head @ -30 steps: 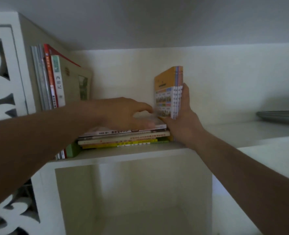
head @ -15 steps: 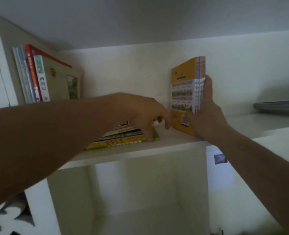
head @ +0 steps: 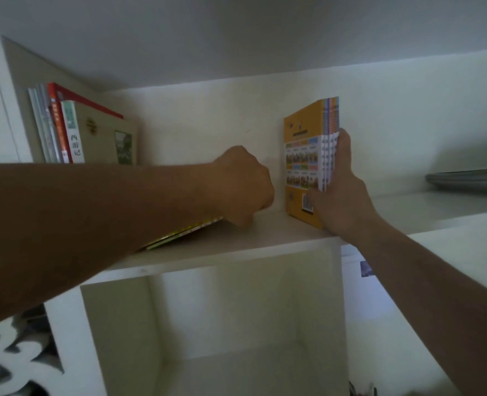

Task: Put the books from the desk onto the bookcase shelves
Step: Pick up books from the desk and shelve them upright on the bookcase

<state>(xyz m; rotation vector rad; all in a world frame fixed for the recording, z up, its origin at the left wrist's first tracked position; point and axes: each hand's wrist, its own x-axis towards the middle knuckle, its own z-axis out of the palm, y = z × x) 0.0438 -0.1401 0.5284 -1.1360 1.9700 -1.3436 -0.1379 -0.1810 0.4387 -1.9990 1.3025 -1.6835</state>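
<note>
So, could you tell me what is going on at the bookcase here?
A person is shelving books. Their right hand holds a set of yellow books upright on the white shelf. The left hand, fingers curled, is at the end of a flat stack of books beside them. More books stand at the shelf's far left.

Dim, soft indoor light; lower cubby shadowed, edges bowed and slightly blurred.

We have slid the flat stack (head: 185,232) leftward under our left hand (head: 243,185), which has now curled into a fist, opening a gap beside the upright books (head: 311,155) our right hand (head: 341,195) has set down on the shelf (head: 236,244).
</note>
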